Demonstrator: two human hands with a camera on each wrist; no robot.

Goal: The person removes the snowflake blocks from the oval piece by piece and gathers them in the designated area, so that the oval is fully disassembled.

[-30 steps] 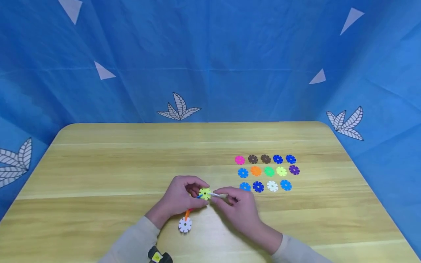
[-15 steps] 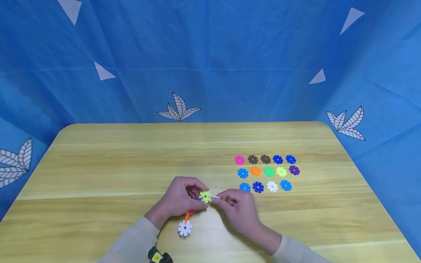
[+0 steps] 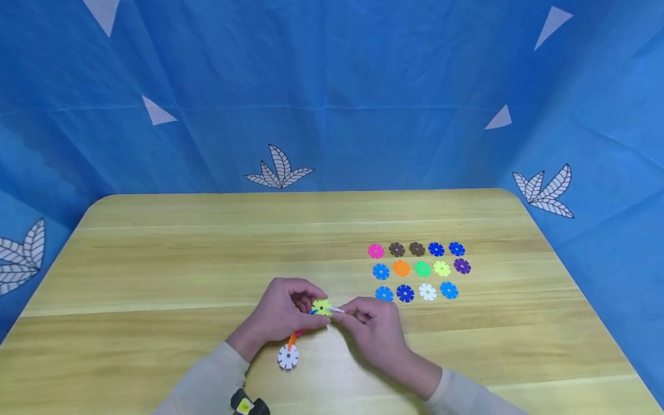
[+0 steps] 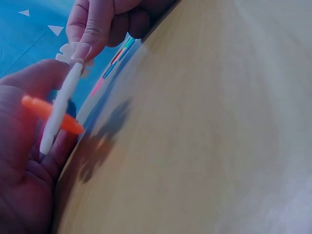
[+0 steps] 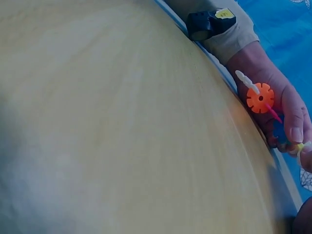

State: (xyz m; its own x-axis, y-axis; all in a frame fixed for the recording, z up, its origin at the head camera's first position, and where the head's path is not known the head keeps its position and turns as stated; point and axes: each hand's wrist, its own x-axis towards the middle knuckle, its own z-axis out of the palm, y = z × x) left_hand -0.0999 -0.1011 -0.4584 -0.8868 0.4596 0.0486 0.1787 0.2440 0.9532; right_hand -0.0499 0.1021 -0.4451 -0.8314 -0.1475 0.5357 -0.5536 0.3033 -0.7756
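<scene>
Shows a partly built chain [image 3: 292, 340] of slotted plastic discs, with the yellow-green disc [image 3: 318, 304] at its upper end and, below and to the left of that landmark, the blue disc [image 5: 279, 132], pink disc [image 5: 274, 113], orange disc [image 5: 255, 101] and white end disc [image 3: 287, 363]. Looks linked at the white-orange and orange-pink joints; cannot tell fully at the blue disc, being partly covered by fingers. Pinches the yellow-green disc from its left side between thumb and fingers of the left hand [image 3: 282, 308]. Pinches the second white disc [image 3: 337, 310], nearly edge-on, between thumb and fingertips of the right hand [image 3: 377, 331], just right of the yellow-green disc and apparently meeting its rim. Seems to be at the step of pressing these two together; cannot tell the depth of the fit. Leaves unjoined, to the right of the yellow-green disc and mostly farther back on the table [image 3: 155, 248], fourteen loose discs [image 3: 426, 272] lying flat in three rows. Differs little from half a second ago: keeps the same grips and the same rows, with the whole head view, backdrop [image 3: 332, 86] included, shifted slightly up and left, suggesting head movement.
</scene>
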